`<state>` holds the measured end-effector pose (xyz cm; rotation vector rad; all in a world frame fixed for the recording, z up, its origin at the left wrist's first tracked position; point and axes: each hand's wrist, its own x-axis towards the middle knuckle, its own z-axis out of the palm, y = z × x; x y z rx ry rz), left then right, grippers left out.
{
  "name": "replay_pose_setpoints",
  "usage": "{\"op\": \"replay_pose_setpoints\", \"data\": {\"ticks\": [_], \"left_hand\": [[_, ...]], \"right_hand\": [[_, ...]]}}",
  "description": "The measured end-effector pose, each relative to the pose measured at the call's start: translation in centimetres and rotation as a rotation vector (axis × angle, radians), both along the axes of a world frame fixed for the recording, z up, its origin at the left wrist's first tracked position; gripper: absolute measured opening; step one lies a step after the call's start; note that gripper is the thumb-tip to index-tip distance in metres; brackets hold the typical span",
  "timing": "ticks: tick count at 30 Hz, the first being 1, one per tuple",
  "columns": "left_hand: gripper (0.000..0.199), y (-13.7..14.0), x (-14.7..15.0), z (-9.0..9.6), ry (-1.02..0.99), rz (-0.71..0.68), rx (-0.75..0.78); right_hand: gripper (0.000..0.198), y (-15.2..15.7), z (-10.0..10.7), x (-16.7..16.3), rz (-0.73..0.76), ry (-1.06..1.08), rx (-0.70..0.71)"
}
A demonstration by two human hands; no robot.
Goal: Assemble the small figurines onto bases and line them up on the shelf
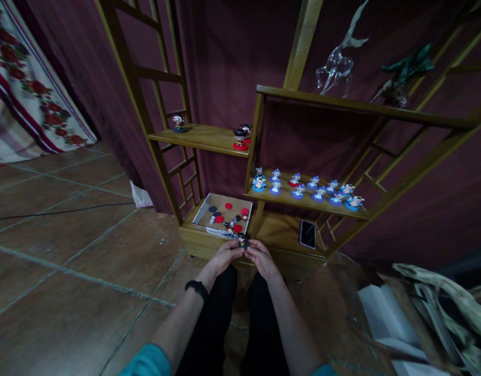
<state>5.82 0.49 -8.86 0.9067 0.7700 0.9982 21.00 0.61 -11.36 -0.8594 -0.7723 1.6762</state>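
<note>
Between my fingers stands a small dark-haired figurine (241, 239) on a dark round base. My left hand (226, 254) pinches it from the left, and my right hand (261, 256) grips it from the right. Just beyond my hands, a shallow white box (203, 213) on the bottom shelf holds red and dark round bases and several loose figurines. On the left shelf (209, 137) stand a figurine (178, 122) on a dark base and, at its right end, two black-haired ones, the front figurine (240, 139) on a red base.
Several blue and purple figurines (297, 191) stand in two rows on the right shelf. A phone (308, 234) lies below them. Higher up are a clear deer ornament (336, 65) and a green ornament (405, 78). White boxes (389, 313) sit on the floor at right.
</note>
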Motion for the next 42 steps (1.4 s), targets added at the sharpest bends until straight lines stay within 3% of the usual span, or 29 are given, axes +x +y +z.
{"op": "replay_pose_setpoints", "data": {"ticks": [9, 17, 37, 42], "left_hand": [[0.038, 0.2, 0.1, -0.2, 0.042, 0.058, -0.053], [0.044, 0.4, 0.6, -0.9, 0.178, 0.195, 0.074], [0.048, 1.0, 1.3, -3.2, 0.243, 0.338, 0.208], [0.047, 0.9, 1.3, -2.7, 0.246, 0.282, 0.208]], "right_hand": [[0.035, -0.3, 0.6, 0.1, -0.011, -0.009, -0.007], [0.035, -0.4, 0.7, 0.1, 0.009, 0.005, -0.029], [0.031, 0.2, -0.9, -0.1, -0.013, 0.029, -0.042], [0.032, 0.3, -1.0, -0.1, -0.022, 0.026, -0.052]]}}
